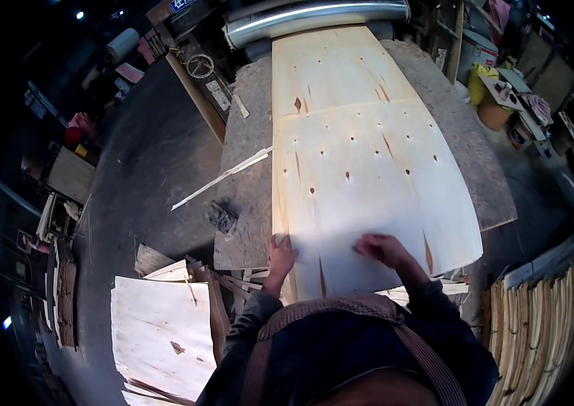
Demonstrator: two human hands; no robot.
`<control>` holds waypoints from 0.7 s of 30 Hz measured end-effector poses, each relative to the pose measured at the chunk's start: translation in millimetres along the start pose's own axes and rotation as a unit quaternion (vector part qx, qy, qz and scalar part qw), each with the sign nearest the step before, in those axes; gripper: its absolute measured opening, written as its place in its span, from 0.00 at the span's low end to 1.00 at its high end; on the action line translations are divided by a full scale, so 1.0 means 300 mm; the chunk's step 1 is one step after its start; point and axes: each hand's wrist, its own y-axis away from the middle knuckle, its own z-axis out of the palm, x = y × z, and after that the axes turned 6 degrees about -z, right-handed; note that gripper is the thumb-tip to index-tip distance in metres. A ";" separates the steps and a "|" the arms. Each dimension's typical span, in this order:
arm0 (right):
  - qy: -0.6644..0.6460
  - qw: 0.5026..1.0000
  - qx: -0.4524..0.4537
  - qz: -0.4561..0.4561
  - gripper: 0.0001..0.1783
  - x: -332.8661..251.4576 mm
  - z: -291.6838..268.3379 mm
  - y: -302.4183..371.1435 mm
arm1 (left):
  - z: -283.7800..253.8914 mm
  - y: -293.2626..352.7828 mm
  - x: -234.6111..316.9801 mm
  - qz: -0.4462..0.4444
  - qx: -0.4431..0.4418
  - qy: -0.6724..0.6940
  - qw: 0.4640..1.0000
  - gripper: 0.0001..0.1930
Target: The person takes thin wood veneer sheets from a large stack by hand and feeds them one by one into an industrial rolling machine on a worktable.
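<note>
A long pale wood veneer sheet (361,155) with dark knots and brown splits lies lengthwise in front of me. Its far end reaches up to a shiny metal roller (321,21). My left hand (281,257) rests on the sheet's left edge near my body, fingers pointing forward and a little apart. Over the near part of the sheet is my right hand (382,250), its fingers loosely bent toward the left with nothing visible in them. I cannot tell whether the right fingertips touch the wood.
A worn grey tabletop (246,183) carries the sheet. A thin wood strip (223,177) juts off its left side. Stacked veneer pieces (162,331) stand at lower left, and upright veneer sheets (544,318) at lower right. A handwheel (200,66) sits left of the roller.
</note>
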 end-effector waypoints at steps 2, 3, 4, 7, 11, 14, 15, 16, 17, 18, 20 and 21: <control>-0.008 1.000 0.014 0.013 0.17 0.048 0.009 0.121 | 0.001 -0.017 -0.008 -0.034 0.005 0.007 0.999 0.27; -0.012 1.000 0.022 0.009 0.17 0.085 -0.005 0.163 | -0.004 -0.025 -0.011 -0.063 0.001 0.014 0.998 0.27; -0.018 0.999 0.029 0.003 0.17 0.123 -0.025 0.206 | -0.009 -0.035 -0.016 -0.088 -0.003 0.020 0.996 0.27; -0.040 0.998 0.044 0.006 0.18 0.191 -0.037 0.311 | 0.022 -0.074 -0.100 -0.048 0.005 0.017 0.999 0.27; 0.005 0.995 0.102 0.003 0.21 0.158 0.039 0.434 | -0.036 -0.027 -0.008 -0.118 -0.074 0.028 0.990 0.33; 0.022 0.993 0.118 -0.017 0.22 0.141 0.032 0.477 | -0.065 0.007 0.043 -0.121 -0.073 0.044 0.989 0.33; 0.023 0.992 0.121 -0.023 0.22 0.129 0.032 0.493 | -0.056 0.008 0.048 -0.115 -0.060 0.041 0.991 0.33; 0.035 0.991 0.129 -0.027 0.22 0.126 0.028 0.509 | -0.043 0.016 0.043 -0.110 -0.047 0.036 0.992 0.32; 0.047 0.989 0.136 -0.030 0.23 0.121 0.021 0.523 | -0.032 0.017 0.042 -0.105 -0.034 0.031 0.993 0.32; 0.058 0.987 0.144 -0.034 0.23 0.110 0.017 0.535 | -0.019 0.009 0.040 -0.097 -0.023 0.033 0.994 0.32; 0.062 0.986 0.151 -0.038 0.23 0.100 0.012 0.567 | 0.005 0.022 0.030 -0.088 -0.012 0.034 0.996 0.31; 0.063 0.986 0.149 -0.044 0.23 0.096 -0.003 0.573 | 0.015 0.021 0.031 -0.095 -0.009 0.036 0.995 0.30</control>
